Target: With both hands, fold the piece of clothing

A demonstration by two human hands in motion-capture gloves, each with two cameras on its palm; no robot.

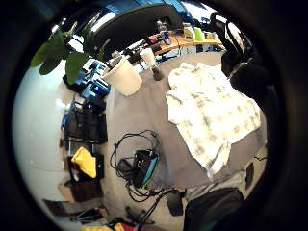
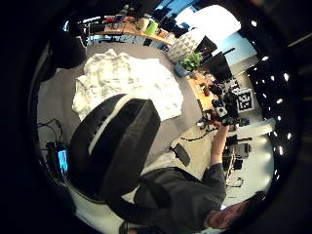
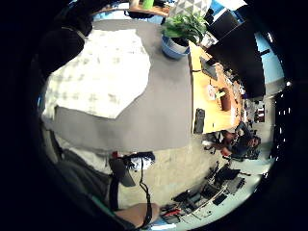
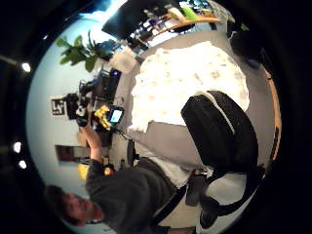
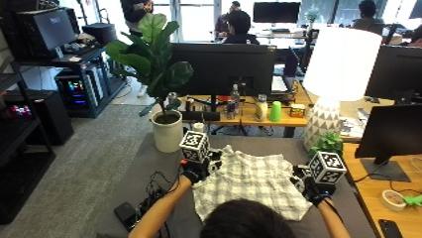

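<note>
A person sits at a grey table (image 5: 151, 158). A white checked shirt (image 5: 247, 181) lies flat on the table right in front of them, a bit crumpled at the far end. The left hand (image 5: 196, 172) is up in the air at about 9 o'clock from the shirt, near its edge. The right hand (image 5: 315, 191) is at about 3 o'clock from the shirt, near its other edge. Both hands seem to be above the shirt and not holding it. I cannot tell how far the fingers of either hand are open. A big green plant in a white pot (image 5: 167, 130) stands at the table's far left corner. A white lamp (image 5: 336, 74) stands at the far right, with a small green plant (image 5: 328, 144) beside it.
</note>
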